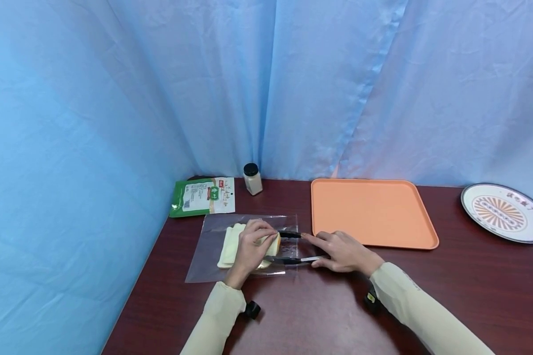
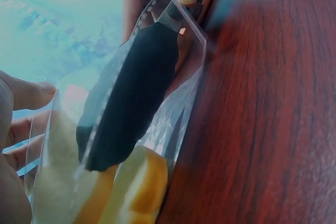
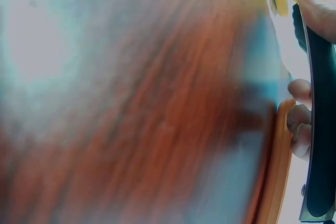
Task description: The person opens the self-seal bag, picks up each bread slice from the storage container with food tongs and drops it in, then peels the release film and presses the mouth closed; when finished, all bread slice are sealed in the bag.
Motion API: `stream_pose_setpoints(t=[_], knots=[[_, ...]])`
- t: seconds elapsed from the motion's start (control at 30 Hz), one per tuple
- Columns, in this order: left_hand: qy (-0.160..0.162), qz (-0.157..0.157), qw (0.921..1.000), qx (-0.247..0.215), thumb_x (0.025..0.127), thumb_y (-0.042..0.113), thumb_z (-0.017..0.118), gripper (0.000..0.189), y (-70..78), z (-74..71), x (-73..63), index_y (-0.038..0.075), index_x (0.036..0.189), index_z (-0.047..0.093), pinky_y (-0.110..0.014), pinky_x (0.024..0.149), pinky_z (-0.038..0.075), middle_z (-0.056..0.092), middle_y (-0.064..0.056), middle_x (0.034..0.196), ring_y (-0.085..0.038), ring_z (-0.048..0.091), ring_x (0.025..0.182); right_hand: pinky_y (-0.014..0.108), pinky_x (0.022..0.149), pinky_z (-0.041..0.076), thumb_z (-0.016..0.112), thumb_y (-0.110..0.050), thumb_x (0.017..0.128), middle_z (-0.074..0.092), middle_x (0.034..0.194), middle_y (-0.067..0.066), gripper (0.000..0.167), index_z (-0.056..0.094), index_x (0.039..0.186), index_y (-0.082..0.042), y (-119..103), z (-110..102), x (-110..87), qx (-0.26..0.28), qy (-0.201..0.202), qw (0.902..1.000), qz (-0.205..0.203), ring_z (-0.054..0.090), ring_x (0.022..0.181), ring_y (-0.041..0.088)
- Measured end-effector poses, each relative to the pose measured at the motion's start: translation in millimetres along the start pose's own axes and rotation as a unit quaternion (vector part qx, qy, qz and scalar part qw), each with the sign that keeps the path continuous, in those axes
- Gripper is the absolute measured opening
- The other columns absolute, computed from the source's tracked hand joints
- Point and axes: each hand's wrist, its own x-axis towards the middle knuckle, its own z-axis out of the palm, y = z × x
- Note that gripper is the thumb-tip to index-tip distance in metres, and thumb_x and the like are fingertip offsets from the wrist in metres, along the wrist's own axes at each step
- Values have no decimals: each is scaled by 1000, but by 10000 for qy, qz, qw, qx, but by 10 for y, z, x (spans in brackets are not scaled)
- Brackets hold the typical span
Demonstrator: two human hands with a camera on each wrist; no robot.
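Note:
A clear plastic bag (image 1: 198, 266) lies flat on the table with pale bread slices (image 1: 229, 246) inside; their orange-brown crust (image 2: 149, 187) shows in the left wrist view. My left hand (image 1: 251, 244) is over the bag and pinches its film near the open end. In my right hand (image 1: 341, 252) are tongs (image 1: 310, 259) with black heads, held by the grips, their two arms spread apart. The heads point left at the bread. One black head (image 2: 131, 93) shows large behind the bag's serrated edge in the left wrist view.
An orange tray (image 1: 368, 212) lies just beyond my right hand. A patterned plate (image 1: 506, 213) sits far right. At the back left are a green and white packet (image 1: 203, 197) and a black-capped jar (image 1: 252, 179). Blue curtains (image 1: 311, 88) close off the back and left.

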Motion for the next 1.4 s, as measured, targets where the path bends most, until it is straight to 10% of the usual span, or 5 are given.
stream_pose_setpoints(t=[1.4], knots=[[-52, -69, 9999, 76, 78, -4, 79, 7, 48, -17, 9, 0, 83, 79, -39, 84, 52, 72, -9, 85, -26, 63, 92, 39, 68, 56, 60, -71, 85, 68, 107, 12, 87, 49, 147, -11, -88, -25, 280, -95, -730, 9960, 500, 64, 65, 22]])
